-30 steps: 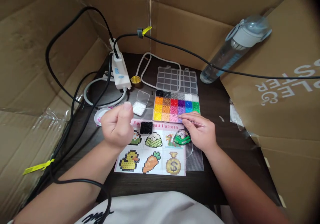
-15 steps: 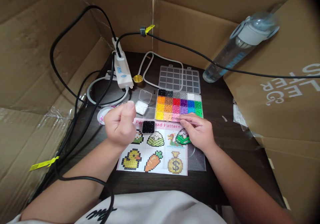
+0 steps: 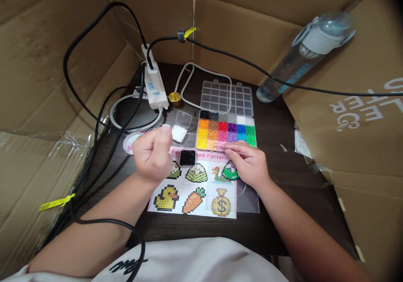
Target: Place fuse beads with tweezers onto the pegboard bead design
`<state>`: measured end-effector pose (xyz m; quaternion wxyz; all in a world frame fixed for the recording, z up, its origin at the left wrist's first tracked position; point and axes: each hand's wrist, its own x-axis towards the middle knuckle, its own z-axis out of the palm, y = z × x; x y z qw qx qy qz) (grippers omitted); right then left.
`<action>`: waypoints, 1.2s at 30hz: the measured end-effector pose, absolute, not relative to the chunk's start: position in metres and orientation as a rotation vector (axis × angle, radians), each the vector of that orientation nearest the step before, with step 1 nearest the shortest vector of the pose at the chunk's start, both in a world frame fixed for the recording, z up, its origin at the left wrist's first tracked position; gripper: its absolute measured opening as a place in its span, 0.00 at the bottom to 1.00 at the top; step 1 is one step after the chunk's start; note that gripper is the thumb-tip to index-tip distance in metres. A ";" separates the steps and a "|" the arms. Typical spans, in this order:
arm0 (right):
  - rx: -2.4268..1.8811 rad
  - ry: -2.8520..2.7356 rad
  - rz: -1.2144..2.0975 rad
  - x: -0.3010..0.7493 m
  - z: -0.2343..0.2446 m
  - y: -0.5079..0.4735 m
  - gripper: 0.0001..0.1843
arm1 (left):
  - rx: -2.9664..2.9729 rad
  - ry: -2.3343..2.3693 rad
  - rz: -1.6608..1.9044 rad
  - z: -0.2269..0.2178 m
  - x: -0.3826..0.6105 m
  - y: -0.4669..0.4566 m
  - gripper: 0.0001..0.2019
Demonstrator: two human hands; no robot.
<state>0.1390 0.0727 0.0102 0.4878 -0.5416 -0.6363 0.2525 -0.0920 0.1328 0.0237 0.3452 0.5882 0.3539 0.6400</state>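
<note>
Brown cardboard walls [image 3: 239,38] round dark table [image 3: 192,228]; right fingers [image 3: 233,154] pinch tweezers [image 3: 242,153] over bead box [image 3: 197,135], left fingers [image 3: 161,141] curled into fist.

The left hand [image 3: 153,154] is curled into a fist with the thumb uppermost, and the right hand [image 3: 248,162] pinches a pair of tweezers [image 3: 242,152], their tips over pink beads in the front row of a bead box [image 3: 197,137]. The box's clear lid [image 3: 226,97] lies open beyond both hands. Between the hands, a small case of black beads [image 3: 188,157] sits at the top of a pattern sheet [image 3: 209,207]. A green-and-white bead piece [image 3: 231,172] shows just beside the right hand, partly covered by it. Behind the left hand is a white dish [image 3: 128,138], partly hidden; farther past that hand lies a power strip [image 3: 156,88]. A bottle [image 3: 292,65] is well beyond the right hand.
</note>
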 end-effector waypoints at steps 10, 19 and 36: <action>-1.362 -1.553 0.608 0.138 0.008 0.072 0.07 | 1.521 0.948 1.650 0.026 -0.090 0.131 0.29; -1.356 -1.553 0.622 0.138 0.008 0.073 0.07 | 1.507 0.940 1.658 0.027 -0.089 0.131 0.29; -1.332 -1.559 0.632 0.138 0.009 0.073 0.08 | 1.523 0.907 1.667 0.026 -0.090 0.132 0.28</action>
